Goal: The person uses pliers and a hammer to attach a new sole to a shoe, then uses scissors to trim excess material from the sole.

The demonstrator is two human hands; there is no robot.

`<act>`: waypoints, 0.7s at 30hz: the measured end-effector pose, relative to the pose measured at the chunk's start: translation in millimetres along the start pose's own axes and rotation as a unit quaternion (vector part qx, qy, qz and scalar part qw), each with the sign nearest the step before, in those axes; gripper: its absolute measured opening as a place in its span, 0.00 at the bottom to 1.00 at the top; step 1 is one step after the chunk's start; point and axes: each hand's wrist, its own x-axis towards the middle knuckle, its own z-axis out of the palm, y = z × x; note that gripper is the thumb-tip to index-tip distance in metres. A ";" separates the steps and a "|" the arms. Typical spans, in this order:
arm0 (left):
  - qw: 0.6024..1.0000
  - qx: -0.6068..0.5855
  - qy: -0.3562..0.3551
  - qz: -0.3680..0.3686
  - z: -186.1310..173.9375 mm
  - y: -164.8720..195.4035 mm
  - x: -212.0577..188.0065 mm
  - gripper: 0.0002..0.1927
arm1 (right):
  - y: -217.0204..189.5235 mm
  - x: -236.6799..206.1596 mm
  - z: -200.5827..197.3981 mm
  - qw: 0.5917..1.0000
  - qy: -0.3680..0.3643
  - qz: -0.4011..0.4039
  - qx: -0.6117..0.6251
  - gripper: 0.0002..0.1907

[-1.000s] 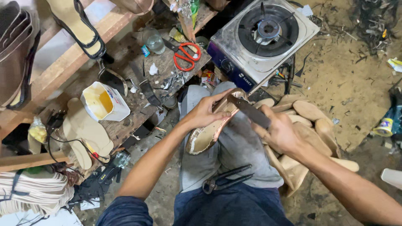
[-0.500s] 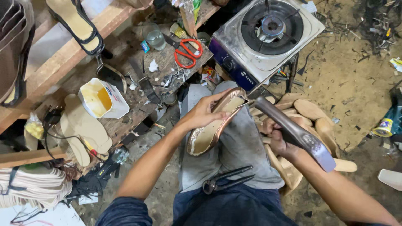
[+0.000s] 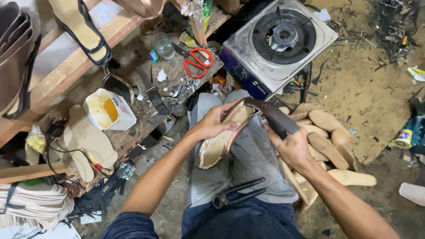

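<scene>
Shoe: metallic bronze upper with a pale insole, lying sole-up on the person's lap, toe end near, heel end far
Left hand: left hand grips the far half of the shoe, fingers curled and clamped around its edge
Right hand: right hand has its fingers wrapped tight on a dark flat tool whose far end touches the heel end of the shoe
Lap: grey cloth over the knees, black pincers lying on it near the body
Right of the lap: heap of tan shoe soles on the ground, just beside the right hand
Far right: single-burner gas stove with a steel top, standing on the dirt floor, which is strewn with dark scraps
Far left: rough wooden workbench, scuffed and cluttered; red-handled scissors and a small glass lie on it, well apart from the hands
Left: white carton of yellow glue, open at the top, at the bench edge beside pale cut insoles
Upper shelf: wooden plank with a black-strapped sandal resting on it
</scene>
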 end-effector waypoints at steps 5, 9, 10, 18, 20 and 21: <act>1.000 -0.025 0.010 -0.007 4.3 6.3 -0.9 0.40 | -4.4 0.8 4.2 0.863 0.160 -0.238 0.417 0.07; 0.997 0.074 0.014 -0.004 4.5 10.1 -2.3 0.40 | -1.5 -2.5 9.3 0.999 0.032 -0.029 0.017 0.08; 0.998 0.066 0.013 -0.011 3.6 10.3 -2.4 0.40 | 1.2 -3.9 8.8 0.998 0.058 -0.026 0.030 0.08; 0.997 0.071 0.022 0.020 7.1 4.1 -5.9 0.41 | 15.4 -15.1 -1.1 0.993 -0.003 -0.050 -0.103 0.11; 0.999 0.048 0.009 -0.001 7.0 3.2 -6.6 0.42 | 11.8 -12.1 -0.2 0.982 0.040 -0.072 -0.172 0.16; 0.998 0.053 0.014 0.027 6.2 3.0 -7.0 0.42 | 9.0 -10.3 0.0 0.985 0.031 -0.093 -0.142 0.17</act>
